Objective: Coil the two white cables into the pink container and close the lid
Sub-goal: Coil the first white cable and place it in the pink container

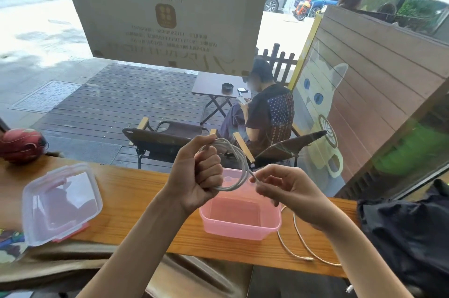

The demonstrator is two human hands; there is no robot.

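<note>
My left hand [198,177] is fisted around a coil of white cable [239,160], held in the air above the pink container [239,222]. My right hand [289,192] pinches the loose end of that coil just to its right. The container is open and looks empty, standing on the wooden counter [136,200]. Its clear lid [60,203] with pink clips lies apart on the counter at the left. A second white cable [298,242] trails loose on the counter right of the container, partly under my right hand.
A black bag [408,237] lies on the counter's right end. A red round object [20,144] rests at the far left. A glass window rises directly behind the counter; beyond it are folding chairs, a table and a seated person.
</note>
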